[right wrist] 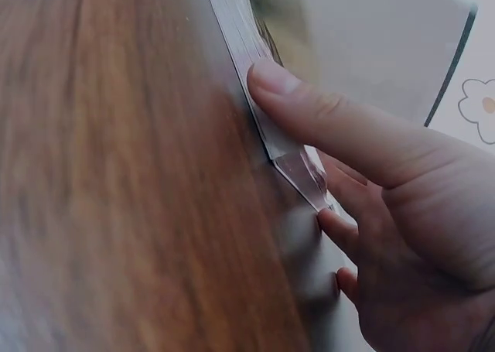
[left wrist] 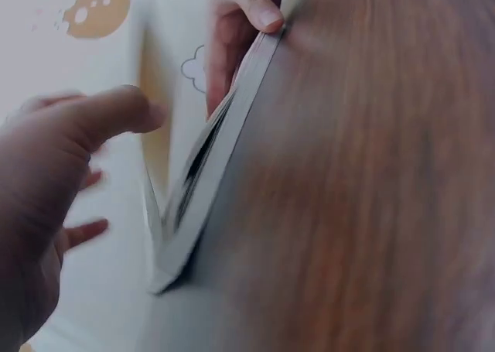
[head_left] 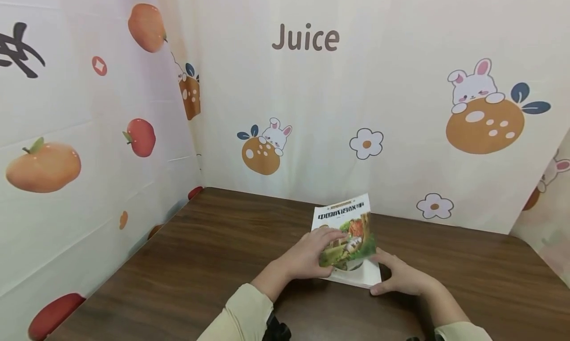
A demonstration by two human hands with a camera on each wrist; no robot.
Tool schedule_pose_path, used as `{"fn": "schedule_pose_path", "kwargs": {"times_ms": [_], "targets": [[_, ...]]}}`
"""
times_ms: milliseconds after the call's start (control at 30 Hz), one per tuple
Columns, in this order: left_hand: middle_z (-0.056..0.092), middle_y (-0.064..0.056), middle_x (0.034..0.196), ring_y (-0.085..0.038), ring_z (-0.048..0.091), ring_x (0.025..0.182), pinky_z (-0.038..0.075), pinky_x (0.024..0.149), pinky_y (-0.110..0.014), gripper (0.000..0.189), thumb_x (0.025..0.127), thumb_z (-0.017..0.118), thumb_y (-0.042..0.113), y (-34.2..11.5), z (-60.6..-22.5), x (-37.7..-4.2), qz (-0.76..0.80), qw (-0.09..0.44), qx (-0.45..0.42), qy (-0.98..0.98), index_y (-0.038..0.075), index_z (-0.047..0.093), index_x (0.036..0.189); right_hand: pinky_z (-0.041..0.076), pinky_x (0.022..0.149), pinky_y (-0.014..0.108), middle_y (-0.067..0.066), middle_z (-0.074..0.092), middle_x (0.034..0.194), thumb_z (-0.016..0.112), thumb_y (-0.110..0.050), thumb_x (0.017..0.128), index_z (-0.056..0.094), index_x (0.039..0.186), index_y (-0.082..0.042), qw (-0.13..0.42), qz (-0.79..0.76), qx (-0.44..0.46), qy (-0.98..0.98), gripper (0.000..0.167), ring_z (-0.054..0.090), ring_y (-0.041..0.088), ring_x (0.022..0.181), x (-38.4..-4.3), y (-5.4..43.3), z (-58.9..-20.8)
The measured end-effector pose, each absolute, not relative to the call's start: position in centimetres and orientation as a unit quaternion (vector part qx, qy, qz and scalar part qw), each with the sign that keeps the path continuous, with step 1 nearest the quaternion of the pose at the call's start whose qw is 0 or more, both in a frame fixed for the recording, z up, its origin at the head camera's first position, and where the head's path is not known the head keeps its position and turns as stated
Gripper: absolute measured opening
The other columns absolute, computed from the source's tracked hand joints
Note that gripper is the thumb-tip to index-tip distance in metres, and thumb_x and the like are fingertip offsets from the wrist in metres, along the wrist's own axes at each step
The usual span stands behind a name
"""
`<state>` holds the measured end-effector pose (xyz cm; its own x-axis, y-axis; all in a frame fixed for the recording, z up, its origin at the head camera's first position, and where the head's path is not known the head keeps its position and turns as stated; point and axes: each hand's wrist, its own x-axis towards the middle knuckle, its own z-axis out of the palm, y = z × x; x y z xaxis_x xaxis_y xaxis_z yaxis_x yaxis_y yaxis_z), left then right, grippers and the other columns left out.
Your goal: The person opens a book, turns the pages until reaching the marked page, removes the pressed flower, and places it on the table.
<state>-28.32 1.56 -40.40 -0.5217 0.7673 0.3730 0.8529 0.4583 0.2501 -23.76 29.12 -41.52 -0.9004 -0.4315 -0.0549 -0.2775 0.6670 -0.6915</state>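
Observation:
A paperback book (head_left: 352,277) lies on the table, its illustrated front cover (head_left: 345,215) raised at an angle from the pages. Green and orange artwork and dark lettering show on the cover. My left hand (head_left: 311,254) rests against the cover's left side with its fingers reaching across the picture. In the left wrist view, the fingers of that left hand (left wrist: 62,158) are blurred and mostly extended outside the raised cover. My right hand (head_left: 403,274) grips the book's near right corner, its thumb (right wrist: 282,85) on the page edges and its fingers along the right side.
The dark wooden table (head_left: 213,252) extends around the book. Printed fabric (head_left: 320,98) with fruit, flowers and rabbits hangs behind it, and another printed sheet (head_left: 58,108) hangs along the left. Light sleeves (head_left: 245,311) cover the forearms.

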Motion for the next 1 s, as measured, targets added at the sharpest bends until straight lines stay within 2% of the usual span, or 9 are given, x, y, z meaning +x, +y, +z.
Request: {"fn": "schedule_pose_path", "kwargs": {"times_ms": [67,200,333,433,567,667,767,867,1000], "targets": [[0.022,0.001,0.148,-0.017,0.025,0.133,0.032,0.101,-0.043,0.087,0.074,0.074,0.027,1.6,-39.7,-28.2,-0.202,0.139,-0.491,-0.836,0.024,0.024,0.144,0.009,0.093,0.072,0.031,0.020,0.145,0.080,-0.032,0.069,0.036,0.140,-0.001,0.106,-0.351,-0.201,0.908,0.089,0.010,0.055,0.129,-23.8,29.2,-41.6],[0.001,-0.004,0.153,-0.017,0.011,0.138,0.025,0.105,-0.040,0.102,0.068,0.078,0.028,1.3,-38.1,-28.0,-0.152,0.186,-0.492,-0.837,0.022,0.013,0.147,0.014,0.092,0.072,0.027,0.019,0.147,0.079,-0.031,0.070,0.035,0.142,-0.002,0.100,-0.346,-0.218,0.907,0.089,0.010,0.053,0.131,-24.0,29.3,-41.7],[-0.006,-0.002,0.153,-0.017,-0.001,0.140,0.018,0.108,-0.038,0.107,0.066,0.080,0.030,0.7,-36.8,-27.9,-0.109,0.198,-0.489,-0.842,0.022,0.011,0.148,0.012,0.092,0.072,0.022,0.020,0.149,0.079,-0.031,0.070,0.035,0.142,-0.003,0.094,-0.343,-0.224,0.907,0.089,0.010,0.050,0.132,-24.2,29.4,-41.7],[-0.005,-0.002,0.154,-0.017,-0.002,0.140,0.013,0.110,-0.036,0.105,0.066,0.079,0.030,0.2,-36.1,-27.9,-0.084,0.209,-0.488,-0.844,0.023,0.013,0.148,0.011,0.092,0.072,0.020,0.020,0.149,0.079,-0.032,0.070,0.035,0.142,-0.003,0.094,-0.340,-0.227,0.908,0.089,0.010,0.049,0.133,-24.2,29.4,-41.8],[0.006,-0.001,0.154,-0.018,-0.002,0.140,0.012,0.110,-0.040,0.094,0.067,0.080,0.031,-0.8,-35.0,-27.8,-0.074,0.220,-0.486,-0.843,0.026,0.025,0.144,0.011,0.092,0.073,0.020,0.020,0.149,0.079,-0.032,0.070,0.034,0.142,-0.004,0.096,-0.341,-0.224,0.908,0.090,0.009,0.050,0.133,-24.1,29.4,-42.0],[0.020,0.000,0.150,-0.019,0.003,0.140,0.016,0.108,-0.044,0.084,0.066,0.082,0.039,-1.6,-34.2,-27.9,-0.071,0.227,-0.486,-0.841,0.027,0.040,0.137,0.011,0.092,0.072,0.020,0.019,0.150,0.079,-0.031,0.070,0.034,0.143,-0.005,0.097,-0.341,-0.219,0.909,0.090,0.008,0.050,0.133,-24.0,29.4,-42.0],[0.035,0.001,0.143,-0.019,0.019,0.136,0.025,0.104,-0.044,0.070,0.065,0.078,0.051,-2.5,-33.4,-28.1,-0.063,0.250,-0.477,-0.840,0.024,0.053,0.125,0.010,0.093,0.072,0.020,0.019,0.150,0.079,-0.032,0.070,0.034,0.142,-0.004,0.094,-0.339,-0.221,0.910,0.090,0.008,0.050,0.133,-24.0,29.4,-41.9],[0.049,0.000,0.130,-0.018,0.038,0.125,0.032,0.098,-0.040,0.053,0.072,0.069,0.057,-3.5,-32.7,-28.3,-0.066,0.282,-0.457,-0.841,0.022,0.063,0.112,0.011,0.093,0.072,0.020,0.020,0.149,0.079,-0.033,0.069,0.034,0.142,-0.004,0.091,-0.334,-0.221,0.912,0.090,0.009,0.049,0.133,-24.0,29.3,-41.9],[0.058,-0.002,0.111,-0.017,0.053,0.103,0.041,0.089,-0.036,0.030,0.083,0.065,0.044,-4.6,-32.1,-28.4,-0.090,0.306,-0.428,-0.846,0.019,0.068,0.100,0.007,0.093,0.072,0.021,0.022,0.148,0.079,-0.036,0.069,0.035,0.141,-0.003,0.087,-0.322,-0.217,0.917,0.091,0.009,0.050,0.133,-23.9,29.2,-41.8]]}}
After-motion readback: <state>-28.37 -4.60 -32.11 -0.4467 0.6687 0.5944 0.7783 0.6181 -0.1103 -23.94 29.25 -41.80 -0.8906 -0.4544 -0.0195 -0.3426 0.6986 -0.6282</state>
